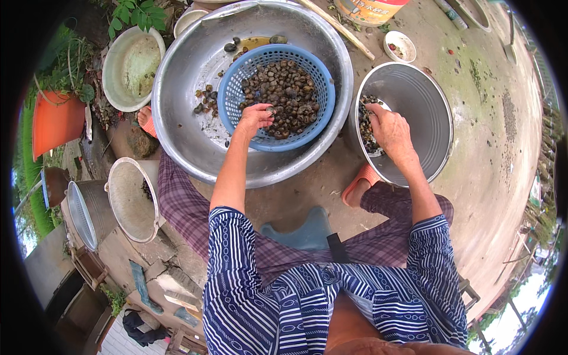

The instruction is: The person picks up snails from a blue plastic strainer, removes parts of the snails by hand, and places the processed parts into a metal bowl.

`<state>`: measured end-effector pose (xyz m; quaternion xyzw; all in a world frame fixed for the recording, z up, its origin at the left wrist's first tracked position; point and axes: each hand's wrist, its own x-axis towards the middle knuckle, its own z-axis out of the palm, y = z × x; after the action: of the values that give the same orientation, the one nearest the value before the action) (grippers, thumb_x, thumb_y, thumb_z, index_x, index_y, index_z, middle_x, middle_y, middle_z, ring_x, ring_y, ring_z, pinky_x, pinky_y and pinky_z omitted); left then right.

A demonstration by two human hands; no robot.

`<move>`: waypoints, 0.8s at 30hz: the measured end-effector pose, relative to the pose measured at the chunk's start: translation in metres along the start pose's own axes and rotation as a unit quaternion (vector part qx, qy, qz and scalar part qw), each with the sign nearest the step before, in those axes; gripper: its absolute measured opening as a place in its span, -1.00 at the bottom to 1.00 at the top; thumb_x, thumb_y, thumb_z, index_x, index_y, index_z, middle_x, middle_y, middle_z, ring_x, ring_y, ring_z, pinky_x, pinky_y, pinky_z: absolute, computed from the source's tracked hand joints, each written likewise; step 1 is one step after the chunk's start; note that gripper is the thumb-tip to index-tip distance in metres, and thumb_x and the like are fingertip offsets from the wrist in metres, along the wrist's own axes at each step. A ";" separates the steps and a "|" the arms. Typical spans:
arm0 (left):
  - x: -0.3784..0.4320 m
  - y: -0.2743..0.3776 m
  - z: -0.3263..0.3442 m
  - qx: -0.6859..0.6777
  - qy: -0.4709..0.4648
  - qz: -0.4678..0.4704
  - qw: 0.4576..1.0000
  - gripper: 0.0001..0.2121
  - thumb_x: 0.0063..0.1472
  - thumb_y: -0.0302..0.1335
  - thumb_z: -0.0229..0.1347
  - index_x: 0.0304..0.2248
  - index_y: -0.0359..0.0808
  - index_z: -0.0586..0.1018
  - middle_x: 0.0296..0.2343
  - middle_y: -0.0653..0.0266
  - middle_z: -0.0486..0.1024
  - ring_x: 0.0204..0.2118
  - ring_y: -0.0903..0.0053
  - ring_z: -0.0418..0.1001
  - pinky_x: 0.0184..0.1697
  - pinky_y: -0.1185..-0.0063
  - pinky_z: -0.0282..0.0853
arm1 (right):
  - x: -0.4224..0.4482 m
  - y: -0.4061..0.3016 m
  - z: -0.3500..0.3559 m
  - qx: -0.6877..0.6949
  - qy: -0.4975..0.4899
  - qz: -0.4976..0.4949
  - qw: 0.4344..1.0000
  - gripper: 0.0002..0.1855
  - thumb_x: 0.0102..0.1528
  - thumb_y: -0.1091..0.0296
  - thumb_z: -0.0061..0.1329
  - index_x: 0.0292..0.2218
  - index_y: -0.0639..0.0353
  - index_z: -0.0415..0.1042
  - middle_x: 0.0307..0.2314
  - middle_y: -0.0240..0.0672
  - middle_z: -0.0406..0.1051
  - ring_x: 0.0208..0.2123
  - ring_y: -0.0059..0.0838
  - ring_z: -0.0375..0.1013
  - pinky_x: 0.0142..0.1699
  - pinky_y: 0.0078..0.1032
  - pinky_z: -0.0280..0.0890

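Snails [290, 91] with dark brown shells fill a blue plastic colander [225, 95], which stands inside a wide, shallow metal basin [186, 151]. My left hand [255, 120] is over the colander's near left side, with one snail [270, 110] pinched between its fingertips. To the right, my right hand [391, 133] reaches into a tall metal bucket [426, 106]. Its fingers point down above small dark and pale pieces [367, 122] at the bucket's left side, perhaps shells. Whether those fingers hold anything is hidden. Loose snails [206, 100] lie on the basin floor, left of the colander.
A wooden stick [341, 29] lies against the basin's far right rim. Beyond the bucket stand a small white bowl [401, 46] and an orange-and-white tub [368, 11]. Leftward are a pale basin [133, 71] and a white bucket [133, 204]. A blue plastic stool [301, 230] is beneath me.
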<state>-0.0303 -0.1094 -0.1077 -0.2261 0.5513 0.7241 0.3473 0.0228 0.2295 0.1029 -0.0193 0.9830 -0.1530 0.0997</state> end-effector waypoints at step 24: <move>-0.114 0.053 0.154 0.072 -0.158 0.209 0.962 -0.66 0.07 -0.62 0.05 -0.11 -0.38 0.42 -0.53 0.34 0.42 -0.53 0.64 0.34 -0.49 0.68 0.26 | -0.020 -0.033 0.016 0.208 0.014 -0.113 0.971 -0.76 0.00 0.34 -0.18 -0.30 0.07 0.48 -0.47 -0.10 0.45 -0.38 -0.06 0.42 -0.24 -0.22 0.31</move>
<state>0.0134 0.0012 0.0522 0.0370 0.5747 0.7658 0.2862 0.0455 0.1946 0.1016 -0.1073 0.9222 -0.3648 0.0702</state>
